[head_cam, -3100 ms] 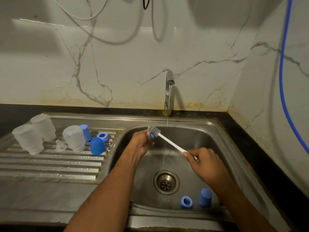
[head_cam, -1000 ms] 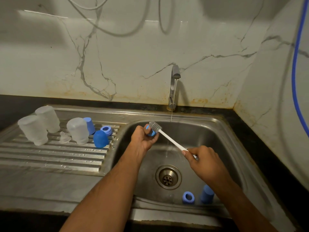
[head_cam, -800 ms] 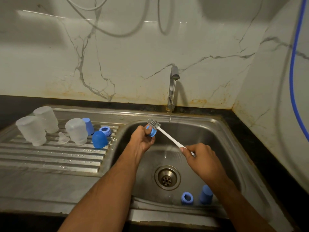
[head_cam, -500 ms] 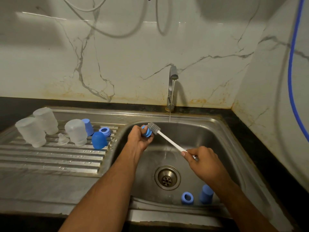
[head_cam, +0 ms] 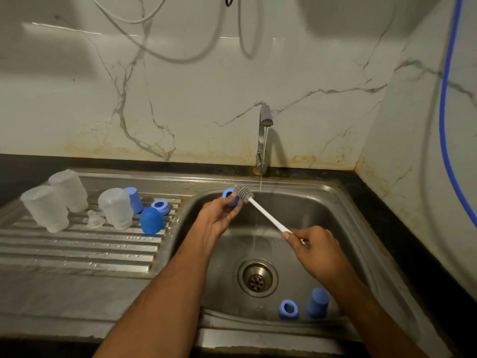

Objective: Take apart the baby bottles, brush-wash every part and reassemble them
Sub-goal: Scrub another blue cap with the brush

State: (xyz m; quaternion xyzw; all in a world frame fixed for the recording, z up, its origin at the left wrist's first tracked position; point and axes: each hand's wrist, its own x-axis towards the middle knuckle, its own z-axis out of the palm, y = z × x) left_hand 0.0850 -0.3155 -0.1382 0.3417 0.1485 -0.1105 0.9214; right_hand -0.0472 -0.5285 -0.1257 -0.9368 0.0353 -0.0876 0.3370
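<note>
The left hand (head_cam: 219,215) has lifted its blue ring (head_cam: 230,197) higher toward the back rim of the sink (head_cam: 343,202) than a moment ago, and the ring's opening now faces us more squarely. The fingers are curled round it. The right hand (head_cam: 313,244) grips the white handle of the brush (head_cam: 260,210), and the grey bristle head sits against the ring's right edge, just left of the thin stream falling from the tap (head_cam: 264,140). So the scrubbing of this ring looks to be under way, working round its outside.

Down in the basin, near the front wall, a second blue ring (head_cam: 288,309) and a blue cap (head_cam: 318,303) stand side by side, likely waiting for the brush.

On the ribbed steel draining board (head_cam: 77,251), three frosted bottles (head_cam: 117,208) stand upside down, with a clear teat (head_cam: 95,219), two more blue caps (head_cam: 151,220) and another ring (head_cam: 160,206) among them. Reassembly hasn't begun, by the look of it.

Behind runs a white marble-patterned wall (head_cam: 180,99) with rusty staining along its foot, loose cables hanging above, and a blue hose (head_cam: 445,112) down the right side.
</note>
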